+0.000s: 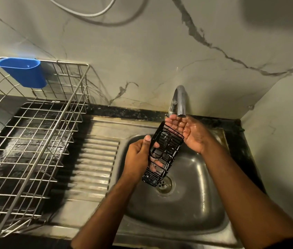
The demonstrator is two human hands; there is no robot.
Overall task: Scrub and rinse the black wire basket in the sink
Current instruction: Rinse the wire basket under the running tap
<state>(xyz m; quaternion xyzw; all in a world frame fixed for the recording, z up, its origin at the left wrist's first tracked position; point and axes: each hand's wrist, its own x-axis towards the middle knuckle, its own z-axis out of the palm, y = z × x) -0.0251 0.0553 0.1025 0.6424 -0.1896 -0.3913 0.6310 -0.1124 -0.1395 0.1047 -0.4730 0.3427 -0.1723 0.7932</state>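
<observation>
Basket: the black wire basket (162, 155) sits at the centre of the frame, held above the sink bowl, tilted with its long side running from lower left to upper right; its lower end hangs just above the drain (164, 185).
Left hand: the left hand (139, 156) grips the basket's left edge, thumb pointing up along the rim, fingers curled around behind the wires.
Right hand: the right hand (189, 133) lies open, palm up and cupped, directly under the tap spout, touching the basket's upper end; it looks wet and grasps nothing.
Tap: the chrome tap (180, 101) curves down from the wall, upper centre-right; whether water flows is hard to tell.
Sink: the steel sink (178, 218) fills the lower centre, with a ribbed draining board (95, 164) to its left.
Rack: a metal dish rack (28, 133) takes up the left of the frame.
Cup: a blue plastic holder (23, 71) hangs on the rack's far rim, upper left.
Wall: marbled tile (142, 51) fills the top.
</observation>
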